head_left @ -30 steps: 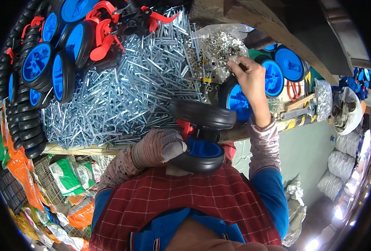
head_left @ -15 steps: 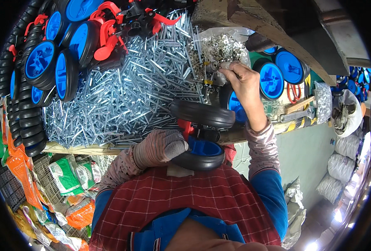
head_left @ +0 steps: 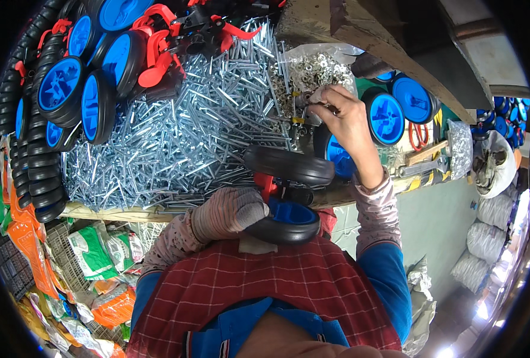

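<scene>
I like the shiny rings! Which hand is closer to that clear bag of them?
Right. The right hand reaches the bag of washers; the gloved left hand is lower, on the wheel assembly.

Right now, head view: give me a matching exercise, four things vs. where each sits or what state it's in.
Things:
1. left hand
2. right hand
3. pile of silver bolts
4. bag of washers

Places or states:
A. spread over the bench, below the stacked blue wheels
B. gloved, gripping the black-and-blue wheel assembly
C. clear plastic, top centre, just above the bare fingers
D. bare, raised, pinching a small metal part at the washers

Pairs: 1-B, 2-D, 3-A, 4-C
</scene>
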A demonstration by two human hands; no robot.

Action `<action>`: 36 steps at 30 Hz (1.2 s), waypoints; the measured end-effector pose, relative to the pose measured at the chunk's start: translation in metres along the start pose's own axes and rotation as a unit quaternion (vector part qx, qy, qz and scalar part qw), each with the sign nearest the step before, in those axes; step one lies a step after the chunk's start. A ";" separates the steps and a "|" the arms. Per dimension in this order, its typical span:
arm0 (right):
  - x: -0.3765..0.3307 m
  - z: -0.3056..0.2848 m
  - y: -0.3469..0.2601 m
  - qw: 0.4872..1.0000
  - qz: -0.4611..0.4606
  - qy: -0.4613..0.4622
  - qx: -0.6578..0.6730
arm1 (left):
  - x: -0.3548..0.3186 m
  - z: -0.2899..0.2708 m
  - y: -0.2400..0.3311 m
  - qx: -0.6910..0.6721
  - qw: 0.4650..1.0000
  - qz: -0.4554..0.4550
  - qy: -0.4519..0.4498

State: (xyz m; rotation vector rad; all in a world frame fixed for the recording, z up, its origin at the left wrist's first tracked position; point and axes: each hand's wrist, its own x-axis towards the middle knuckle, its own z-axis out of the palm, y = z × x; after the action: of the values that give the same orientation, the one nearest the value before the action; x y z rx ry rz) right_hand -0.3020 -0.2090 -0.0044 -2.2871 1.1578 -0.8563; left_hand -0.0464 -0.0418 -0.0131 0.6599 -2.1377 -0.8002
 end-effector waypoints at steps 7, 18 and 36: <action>-0.007 -0.010 -0.005 0.969 0.247 -0.005 0.019 | 0.001 0.000 0.001 0.025 1.000 -0.005 -0.011; -0.024 -0.017 0.010 0.983 0.100 -0.023 0.150 | 0.119 -0.038 -0.026 -0.169 0.937 -0.281 0.123; -0.008 -0.016 0.022 0.829 0.371 -0.086 0.410 | 0.147 -0.045 -0.098 0.141 0.978 -0.153 -0.002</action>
State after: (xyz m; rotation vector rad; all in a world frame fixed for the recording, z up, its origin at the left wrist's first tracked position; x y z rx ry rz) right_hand -0.3287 -0.2164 -0.0087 -1.0531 1.1442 -0.6220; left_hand -0.0777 -0.2197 0.0088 1.1586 -2.2034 -0.6595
